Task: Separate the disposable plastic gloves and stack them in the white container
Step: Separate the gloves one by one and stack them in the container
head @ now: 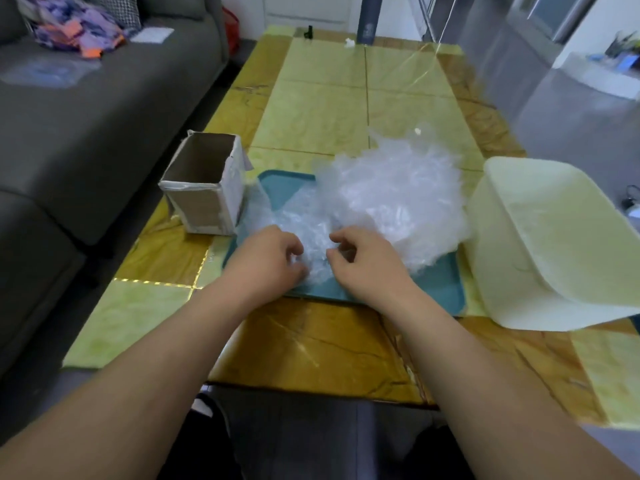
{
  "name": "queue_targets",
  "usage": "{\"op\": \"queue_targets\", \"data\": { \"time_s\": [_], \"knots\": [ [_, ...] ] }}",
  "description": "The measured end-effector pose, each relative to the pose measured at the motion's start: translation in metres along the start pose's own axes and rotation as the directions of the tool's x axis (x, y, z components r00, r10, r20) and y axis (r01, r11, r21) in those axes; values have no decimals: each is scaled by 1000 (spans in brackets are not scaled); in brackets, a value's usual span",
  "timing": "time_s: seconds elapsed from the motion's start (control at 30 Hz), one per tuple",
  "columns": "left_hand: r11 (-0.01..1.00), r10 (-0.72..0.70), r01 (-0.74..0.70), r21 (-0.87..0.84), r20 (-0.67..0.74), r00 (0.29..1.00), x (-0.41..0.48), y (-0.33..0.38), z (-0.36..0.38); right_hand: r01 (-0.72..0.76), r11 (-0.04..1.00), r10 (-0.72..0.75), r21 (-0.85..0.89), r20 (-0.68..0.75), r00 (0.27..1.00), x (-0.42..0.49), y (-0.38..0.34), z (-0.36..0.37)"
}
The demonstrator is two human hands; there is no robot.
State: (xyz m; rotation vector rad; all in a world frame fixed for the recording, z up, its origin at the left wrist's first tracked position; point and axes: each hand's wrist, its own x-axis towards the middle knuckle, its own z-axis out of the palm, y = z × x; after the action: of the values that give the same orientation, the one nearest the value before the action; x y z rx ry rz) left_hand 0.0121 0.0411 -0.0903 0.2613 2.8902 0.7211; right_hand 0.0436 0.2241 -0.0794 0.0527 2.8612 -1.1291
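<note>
A big crumpled heap of clear disposable plastic gloves (388, 199) lies on a teal tray (440, 282) in the middle of the table. At the heap's near edge my left hand (266, 261) and my right hand (363, 261) face each other, fingers curled, each pinching the same bit of thin glove plastic (317, 261) between them. The white container (540, 244) stands at the right of the tray, open at the top, with some clear plastic lying inside it.
An open cardboard box (204, 188) stands left of the tray. The table (311, 344) has yellow and brown marbled tiles. A grey sofa (86, 116) with clothes on it runs along the left. Small bits of white paper (349, 43) lie at the far end.
</note>
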Motion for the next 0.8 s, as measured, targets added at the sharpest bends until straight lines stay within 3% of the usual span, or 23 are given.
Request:
{"op": "queue_targets", "data": {
  "time_s": [0.17, 0.37, 0.53, 0.63, 0.8],
  "knots": [
    [999, 13, -11, -33, 40, 999, 4, -4, -4, 19, 999, -19, -49, 4, 1000, 4, 3, 6],
    [993, 47, -52, -104, -55, 997, 2, 4, -9, -44, 986, 58, 161, -87, 995, 4, 2, 6],
    [999, 9, -10, 48, 21, 1000, -2, 1, 3, -41, 990, 44, 137, -23, 999, 0, -1, 8],
    [997, 6, -7, -75, -14, 1000, 2, -1, 8, 3, 991, 3, 137, -39, 999, -4, -2, 9],
    [978, -1, -15, -208, -79, 997, -1, -5, -2, 45, 998, -43, -34, 71, 997, -10, -2, 9]
  ]
}}
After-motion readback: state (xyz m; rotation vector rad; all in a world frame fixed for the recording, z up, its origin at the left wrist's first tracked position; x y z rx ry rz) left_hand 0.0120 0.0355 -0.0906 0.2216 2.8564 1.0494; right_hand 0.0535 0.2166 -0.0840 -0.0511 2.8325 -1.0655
